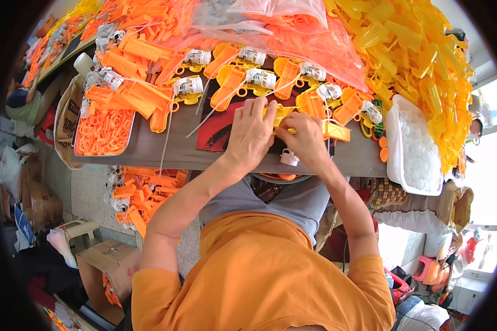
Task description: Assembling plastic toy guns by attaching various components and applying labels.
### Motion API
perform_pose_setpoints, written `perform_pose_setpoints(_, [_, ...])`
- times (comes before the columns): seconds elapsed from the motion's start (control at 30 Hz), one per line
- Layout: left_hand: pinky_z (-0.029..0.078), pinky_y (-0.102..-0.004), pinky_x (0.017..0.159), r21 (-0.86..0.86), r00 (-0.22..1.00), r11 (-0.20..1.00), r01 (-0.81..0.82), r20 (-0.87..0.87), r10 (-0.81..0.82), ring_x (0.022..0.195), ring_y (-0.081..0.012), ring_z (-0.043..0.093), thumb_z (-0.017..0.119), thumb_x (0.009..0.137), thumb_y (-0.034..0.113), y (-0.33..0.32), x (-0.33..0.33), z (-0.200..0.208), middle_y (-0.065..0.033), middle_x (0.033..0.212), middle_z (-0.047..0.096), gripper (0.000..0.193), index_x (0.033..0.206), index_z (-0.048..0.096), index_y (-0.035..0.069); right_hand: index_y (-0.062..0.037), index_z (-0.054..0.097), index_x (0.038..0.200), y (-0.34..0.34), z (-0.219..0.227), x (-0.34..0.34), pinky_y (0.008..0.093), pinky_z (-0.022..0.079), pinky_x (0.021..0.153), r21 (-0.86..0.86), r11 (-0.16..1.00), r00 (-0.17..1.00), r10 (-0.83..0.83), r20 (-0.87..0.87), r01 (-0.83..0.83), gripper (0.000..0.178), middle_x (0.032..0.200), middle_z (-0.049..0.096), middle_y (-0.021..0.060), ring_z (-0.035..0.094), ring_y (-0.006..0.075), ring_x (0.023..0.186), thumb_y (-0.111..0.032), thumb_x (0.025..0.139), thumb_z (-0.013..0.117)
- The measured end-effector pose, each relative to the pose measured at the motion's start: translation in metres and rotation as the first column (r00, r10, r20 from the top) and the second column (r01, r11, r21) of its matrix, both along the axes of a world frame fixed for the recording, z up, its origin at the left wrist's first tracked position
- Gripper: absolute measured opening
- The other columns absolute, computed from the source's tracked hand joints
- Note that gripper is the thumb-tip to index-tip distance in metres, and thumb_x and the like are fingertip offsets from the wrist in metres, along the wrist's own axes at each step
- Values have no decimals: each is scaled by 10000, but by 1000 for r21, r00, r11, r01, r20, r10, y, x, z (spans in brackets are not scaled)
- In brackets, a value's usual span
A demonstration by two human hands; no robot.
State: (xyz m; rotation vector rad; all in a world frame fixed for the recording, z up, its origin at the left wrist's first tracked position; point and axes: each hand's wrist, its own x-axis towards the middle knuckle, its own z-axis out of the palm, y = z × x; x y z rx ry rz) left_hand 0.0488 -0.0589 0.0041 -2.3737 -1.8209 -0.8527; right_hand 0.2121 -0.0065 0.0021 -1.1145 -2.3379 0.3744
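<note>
Close together at the front of the table, my left hand (249,132) and my right hand (303,139) both grip a yellow plastic part (283,114). The left fingers are long and pressed together along its left side. On its right side the right thumb and fingers pinch it; the fingertips partly hide it. Just below, by the table edge, sits a small white plastic piece (289,158). Ahead of my hands lie several orange and yellow toy assemblies (231,83) with white mechanisms and thin pale strips. Under my left hand is a dark red mat (211,132).
An orange ring tray (102,153) stands at left, with an orange parts heap (141,52) behind. A white tub (393,143) of translucent pieces is at right, below a yellow parts pile (408,44). Plastic bags (309,49) lie at the back. A cardboard box (113,254) is on the floor.
</note>
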Motion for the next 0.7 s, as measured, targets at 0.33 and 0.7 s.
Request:
perform_pose_setpoints(0.33, [403, -440, 990, -78, 971, 984, 162, 193, -145, 1136, -314, 512, 788, 702, 137, 23, -39, -28, -132, 1182, 499, 685, 1326, 533, 17, -30, 726, 769, 45, 13, -14, 399, 507, 617, -453, 891, 989, 51, 137, 16, 303, 660, 683, 118, 678, 266, 642, -325, 743, 792])
perform_pose_setpoints(0.7, [387, -433, 1004, 105, 998, 994, 7, 57, -13, 1126, -309, 516, 820, 729, 184, 21, -31, -24, -105, 1216, 520, 616, 1281, 582, 54, 20, 682, 1025, 22, 37, -5, 344, 527, 765, -255, 966, 999, 24, -40, -34, 336, 958, 710, 124, 683, 245, 857, -230, 817, 765])
